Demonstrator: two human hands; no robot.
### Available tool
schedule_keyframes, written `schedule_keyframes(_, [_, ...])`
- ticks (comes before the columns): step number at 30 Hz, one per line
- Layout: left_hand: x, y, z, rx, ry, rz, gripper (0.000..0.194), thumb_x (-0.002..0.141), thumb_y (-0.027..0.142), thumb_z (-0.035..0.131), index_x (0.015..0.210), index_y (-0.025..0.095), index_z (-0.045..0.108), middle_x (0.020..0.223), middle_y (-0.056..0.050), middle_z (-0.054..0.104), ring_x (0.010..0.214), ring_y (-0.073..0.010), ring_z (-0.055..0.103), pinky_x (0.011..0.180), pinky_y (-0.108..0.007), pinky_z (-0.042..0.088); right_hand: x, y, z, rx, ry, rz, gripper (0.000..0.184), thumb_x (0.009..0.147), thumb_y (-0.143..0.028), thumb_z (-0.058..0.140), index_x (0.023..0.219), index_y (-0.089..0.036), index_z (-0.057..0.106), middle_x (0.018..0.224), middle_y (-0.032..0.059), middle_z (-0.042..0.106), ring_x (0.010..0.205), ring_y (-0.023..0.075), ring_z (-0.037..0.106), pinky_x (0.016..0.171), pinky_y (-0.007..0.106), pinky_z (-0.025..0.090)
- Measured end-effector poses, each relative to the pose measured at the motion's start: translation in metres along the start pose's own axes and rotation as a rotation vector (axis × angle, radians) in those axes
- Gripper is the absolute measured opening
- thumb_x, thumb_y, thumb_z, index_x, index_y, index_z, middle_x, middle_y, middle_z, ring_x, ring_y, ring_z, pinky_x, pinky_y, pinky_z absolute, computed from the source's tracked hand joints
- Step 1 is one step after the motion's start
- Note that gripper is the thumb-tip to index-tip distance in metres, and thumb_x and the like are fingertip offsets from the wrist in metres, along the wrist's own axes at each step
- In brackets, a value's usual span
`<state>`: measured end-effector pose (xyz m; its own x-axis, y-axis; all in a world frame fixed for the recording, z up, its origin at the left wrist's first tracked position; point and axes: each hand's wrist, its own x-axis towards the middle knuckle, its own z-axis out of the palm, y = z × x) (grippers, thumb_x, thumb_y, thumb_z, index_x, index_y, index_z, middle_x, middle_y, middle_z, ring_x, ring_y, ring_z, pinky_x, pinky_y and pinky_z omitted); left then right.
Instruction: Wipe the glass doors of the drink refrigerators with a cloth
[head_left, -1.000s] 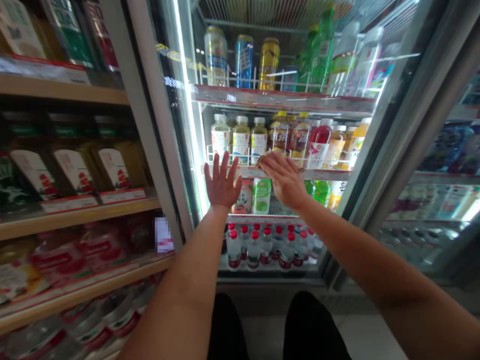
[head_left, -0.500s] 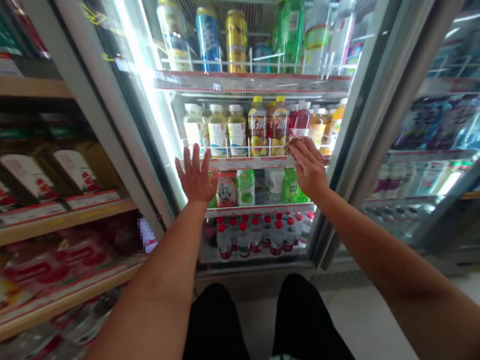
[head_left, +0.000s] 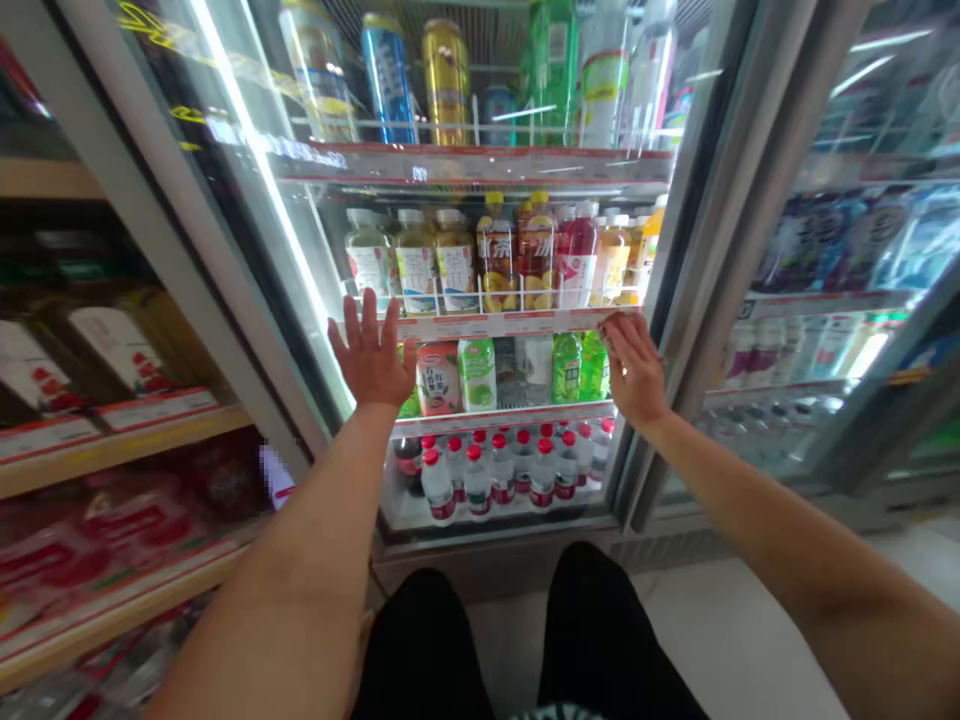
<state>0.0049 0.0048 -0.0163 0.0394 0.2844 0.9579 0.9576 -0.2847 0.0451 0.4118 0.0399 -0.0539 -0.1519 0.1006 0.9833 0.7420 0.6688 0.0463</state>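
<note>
Glass door (head_left: 487, 328) dead centre, bottles lit behind it!
Left hand (head_left: 370, 352) was spread at nine o'clock; right hand (head_left: 634, 368) at three, its hold I couldn't tell; brown-drink bottles (head_left: 496, 262) stood at twelve, red-capped bottles (head_left: 478, 488) at six.

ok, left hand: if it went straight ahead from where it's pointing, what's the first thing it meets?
Most likely the cooler's glass door: the left hand is spread open in front of it, the white-capped bottles behind. Whether it already touches the glass is unclear.
</note>
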Motion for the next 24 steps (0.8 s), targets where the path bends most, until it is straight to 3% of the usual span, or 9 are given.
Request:
schedule_keyframes(2, [0.0, 0.001, -0.001, 0.022, -0.007, -0.01, 0.064, 0.1, 0.052, 0.04, 0.155, 0.018, 0.042, 0.166, -0.011, 0.027, 0.158, -0.0282, 0.005, 0.128, -0.053, -0.006, -0.007, -0.006, 0.001, 0.042, -0.145, -0.097, 0.046, 0.102, -0.015, 0.045, 0.145, -0.026, 0.055, 0.145, 0.0077, 0.061, 0.149, 0.027, 0.039, 0.12, 0.058, 0.042])
schedule_keyframes(4, [0.0, 0.002, -0.002, 0.017, -0.016, -0.028, 0.062, 0.1, 0.052, 0.039, 0.154, 0.021, 0.043, 0.166, -0.009, 0.028, 0.158, -0.0273, 0.005, 0.128, -0.053, -0.006, 0.005, -0.006, 0.0, 0.08, -0.231, -0.176, 0.044, 0.102, -0.014, 0.047, 0.142, -0.027, 0.059, 0.141, 0.006, 0.064, 0.147, 0.0262, 0.043, 0.12, 0.055, 0.043])
schedule_keyframes(8, [0.0, 0.0, -0.002, -0.001, -0.022, -0.021, 0.062, 0.101, 0.05, 0.039, 0.155, 0.019, 0.041, 0.167, -0.009, 0.025, 0.158, -0.0273, 0.002, 0.127, -0.055, -0.008, 0.053, -0.004, 0.006, 0.056, -0.056, -0.071, 0.049, 0.101, -0.014, 0.047, 0.145, -0.032, 0.055, 0.149, 0.0006, 0.057, 0.149, 0.0277, 0.039, 0.123, 0.058, 0.039])
schedule_keyframes(11, [-0.001, -0.001, -0.002, 0.016, -0.024, -0.018, 0.061, 0.101, 0.048, 0.04, 0.156, 0.021, 0.039, 0.167, -0.007, 0.025, 0.158, -0.0256, 0.001, 0.127, -0.054, -0.007, 0.053, -0.021, 0.024, 0.032, 0.045, -0.023, 0.057, 0.1, -0.011, 0.042, 0.152, -0.032, 0.046, 0.155, 0.0007, 0.05, 0.152, 0.0287, 0.033, 0.123, 0.061, 0.035])
schedule_keyframes(12, [-0.001, -0.002, -0.002, 0.014, -0.031, -0.023, 0.061, 0.1, 0.048, 0.04, 0.156, 0.023, 0.039, 0.167, -0.006, 0.025, 0.158, -0.0253, 0.001, 0.128, -0.053, -0.007, 0.046, -0.031, 0.03, 0.027, 0.006, -0.054, 0.059, 0.099, -0.01, 0.042, 0.153, -0.033, 0.043, 0.154, 0.001, 0.051, 0.153, 0.0277, 0.031, 0.124, 0.061, 0.035])
schedule_keyframes(14, [0.0, -0.003, -0.002, -0.002, -0.045, -0.034, 0.062, 0.099, 0.048, 0.042, 0.156, 0.024, 0.039, 0.167, -0.005, 0.025, 0.158, -0.0263, 0.001, 0.128, -0.053, -0.009, 0.034, -0.051, 0.04, 0.061, -0.19, -0.219, 0.063, 0.097, -0.007, 0.042, 0.154, -0.035, 0.041, 0.15, 0.0002, 0.056, 0.152, 0.0243, 0.034, 0.124, 0.057, 0.035])
schedule_keyframes(17, [0.001, -0.003, -0.002, -0.036, -0.052, -0.041, 0.064, 0.098, 0.05, 0.043, 0.156, 0.024, 0.039, 0.167, -0.007, 0.025, 0.158, -0.0286, 0.002, 0.127, -0.054, -0.01, 0.053, -0.07, 0.047, 0.082, -0.414, -0.356, 0.066, 0.096, -0.005, 0.042, 0.154, -0.036, 0.041, 0.151, -0.0031, 0.054, 0.151, 0.021, 0.036, 0.125, 0.051, 0.035])
schedule_keyframes(22, [-0.001, 0.0, -0.005, -0.038, -0.024, -0.045, 0.061, 0.098, 0.052, 0.045, 0.153, 0.026, 0.043, 0.165, -0.009, 0.031, 0.157, -0.0301, 0.009, 0.126, -0.056, -0.004, 0.154, -0.062, 0.054, 0.032, -0.154, -0.153, 0.06, 0.099, -0.011, 0.036, 0.155, -0.033, 0.041, 0.155, -0.003, 0.049, 0.155, 0.0255, 0.026, 0.128, 0.059, 0.025])
schedule_keyframes(24, [0.002, 0.003, -0.011, 0.005, 0.003, -0.04, 0.058, 0.098, 0.052, 0.044, 0.149, 0.024, 0.049, 0.161, -0.011, 0.037, 0.156, -0.0312, 0.018, 0.125, -0.057, 0.005, 0.172, -0.059, 0.06, 0.022, -0.089, -0.124, 0.058, 0.1, -0.013, 0.034, 0.154, -0.031, 0.042, 0.157, -0.0015, 0.048, 0.155, 0.026, 0.024, 0.128, 0.059, 0.022])
